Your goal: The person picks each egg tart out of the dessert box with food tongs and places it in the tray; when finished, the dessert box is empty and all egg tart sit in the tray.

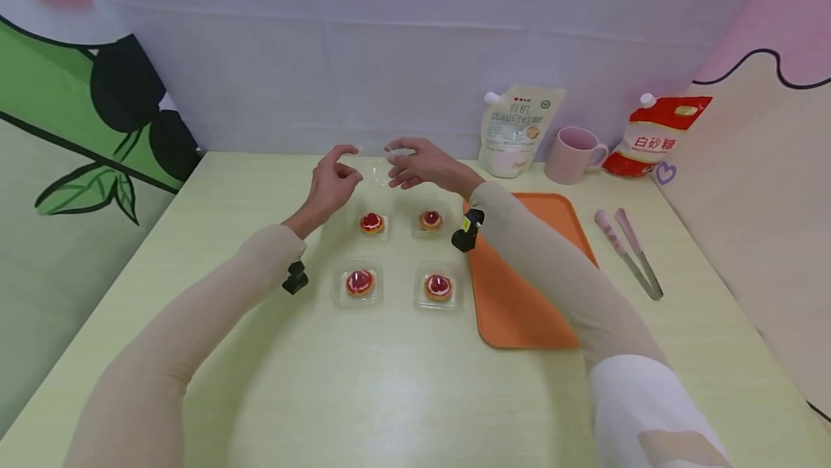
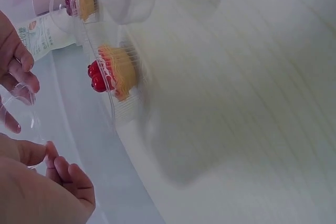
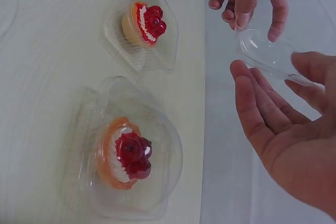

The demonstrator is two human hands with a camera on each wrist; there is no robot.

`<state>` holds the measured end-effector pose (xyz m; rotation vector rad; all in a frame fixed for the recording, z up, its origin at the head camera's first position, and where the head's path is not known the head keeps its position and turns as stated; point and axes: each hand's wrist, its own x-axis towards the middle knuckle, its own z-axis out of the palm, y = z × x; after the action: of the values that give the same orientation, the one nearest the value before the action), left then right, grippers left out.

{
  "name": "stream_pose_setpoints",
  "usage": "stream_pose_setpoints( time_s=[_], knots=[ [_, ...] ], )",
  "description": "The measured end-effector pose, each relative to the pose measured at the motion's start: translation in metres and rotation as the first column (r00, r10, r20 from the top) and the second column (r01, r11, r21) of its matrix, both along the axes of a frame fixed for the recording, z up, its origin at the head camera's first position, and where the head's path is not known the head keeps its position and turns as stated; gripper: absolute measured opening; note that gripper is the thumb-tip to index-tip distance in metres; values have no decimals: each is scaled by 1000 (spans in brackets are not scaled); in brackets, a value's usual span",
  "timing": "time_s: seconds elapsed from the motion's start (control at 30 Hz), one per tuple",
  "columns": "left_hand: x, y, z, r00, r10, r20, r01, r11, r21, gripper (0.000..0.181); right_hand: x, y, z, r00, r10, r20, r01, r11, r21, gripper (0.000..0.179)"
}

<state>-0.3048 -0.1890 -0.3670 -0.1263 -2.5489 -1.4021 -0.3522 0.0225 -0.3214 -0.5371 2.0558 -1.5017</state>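
Note:
Above the back of the table, a clear plastic lid (image 1: pixel 374 171) is held between both hands. My left hand (image 1: pixel 332 183) pinches one edge of it between thumb and fingers. The right hand (image 1: pixel 427 165) holds the opposite edge, its thumb (image 3: pixel 312 66) on the rim and its other fingers extended. Below the hands, a red-topped tart (image 1: pixel 371 223) sits in a clear tray (image 3: pixel 118 40) without a cover. To its right, another tart (image 1: pixel 431 220) lies under a clear domed cover (image 3: pixel 170 145). Two more boxed tarts stand nearer, one left (image 1: pixel 360 282) and one right (image 1: pixel 438 287).
Right of the tarts lies an orange tray (image 1: pixel 519 309), partly beneath the right arm. Metal tongs (image 1: pixel 632 255) with pink handles lie beyond it. Along the back stand a white pouch (image 1: pixel 519 133), a pink mug (image 1: pixel 570 156) and a red-and-white pouch (image 1: pixel 656 138).

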Motion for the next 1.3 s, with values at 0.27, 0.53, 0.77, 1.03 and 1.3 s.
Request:
stream_pose_setpoints(
  time_s=[0.27,0.53,0.77,1.03,1.3],
  knots=[
    [-10,-10,1,975,-35,220,24,998,53,43,-11,-6,-5,999,-20,-35,19,1000,-10,47],
    [-20,-23,2,951,-97,293,46,983,175,56,-22,-14,-14,995,-102,-5,102,994,-34,53],
    [-27,-28,0,949,-117,293,55,976,209,56,-30,-17,-20,988,-154,24,156,985,-78,52],
    [-32,-34,-3,941,-137,310,67,972,224,60,-37,-22,-26,983,-175,49,179,979,-97,53],
    [-37,-39,-5,919,-130,373,69,982,175,62,-40,-30,-34,979,-197,52,200,978,-58,51]
  ],
)
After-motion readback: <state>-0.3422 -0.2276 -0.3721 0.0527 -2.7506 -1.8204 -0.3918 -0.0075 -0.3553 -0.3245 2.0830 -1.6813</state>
